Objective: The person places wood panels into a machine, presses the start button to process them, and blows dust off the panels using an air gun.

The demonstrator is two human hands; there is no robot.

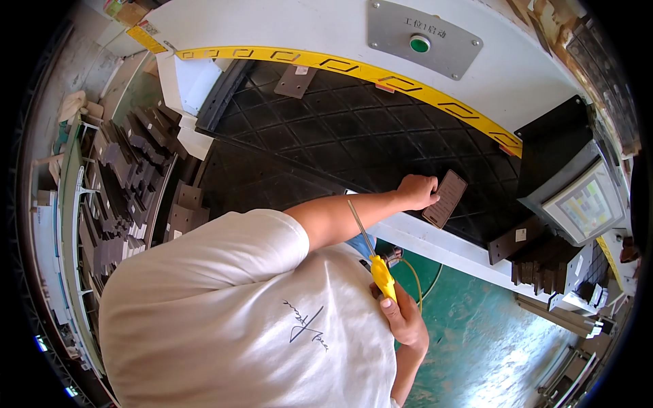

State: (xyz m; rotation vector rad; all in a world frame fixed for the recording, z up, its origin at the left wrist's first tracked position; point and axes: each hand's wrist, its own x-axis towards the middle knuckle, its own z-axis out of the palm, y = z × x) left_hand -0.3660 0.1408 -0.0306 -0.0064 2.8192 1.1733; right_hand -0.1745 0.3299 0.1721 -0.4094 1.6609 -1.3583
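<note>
Reaching across from the left, my left hand (416, 192) has its fingers curled at the left edge of a phone (445, 199). Lines of small text show on the phone, which is tilted over the front edge of the dark work surface (326, 115). Close to my torso, my right hand (406, 323) is closed around the yellow handle of a screwdriver (383, 277). Its long thin shaft points up and to the left, passing near my left forearm.
A flat metal plate (294, 80) lies at the back of the surface. Metal parts (139, 166) fill a rack at left; more are stacked (544, 265) at right below a screen (585, 202). A green button (420, 44) is on the white panel.
</note>
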